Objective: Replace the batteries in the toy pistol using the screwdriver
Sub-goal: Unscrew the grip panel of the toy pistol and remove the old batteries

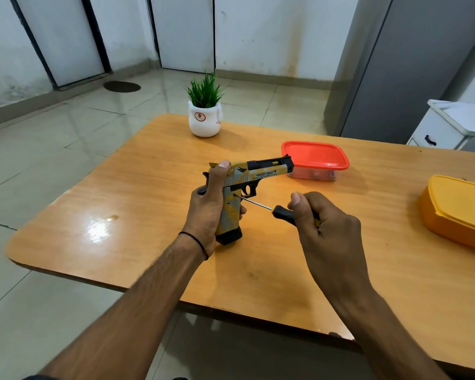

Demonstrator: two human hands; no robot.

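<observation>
A yellow, grey and black toy pistol (261, 171) stands upright over the wooden table (137, 204), its barrel pointing right. My left hand (209, 207) wraps around the back of its grip, thumb up along the slide. My right hand (324, 229) holds a screwdriver (277, 209) by its black and yellow handle. The thin metal shaft runs left and its tip touches a small hole at the top of the grip, just behind the trigger. The pistol's black base rests close to the tabletop.
A clear box with a red lid (316, 157) sits just behind the pistol's muzzle. A yellow lidded box (458, 209) lies at the right edge. A white pot with a green plant (205, 116) stands at the far edge. A white drawer unit (450, 124) is beyond the table.
</observation>
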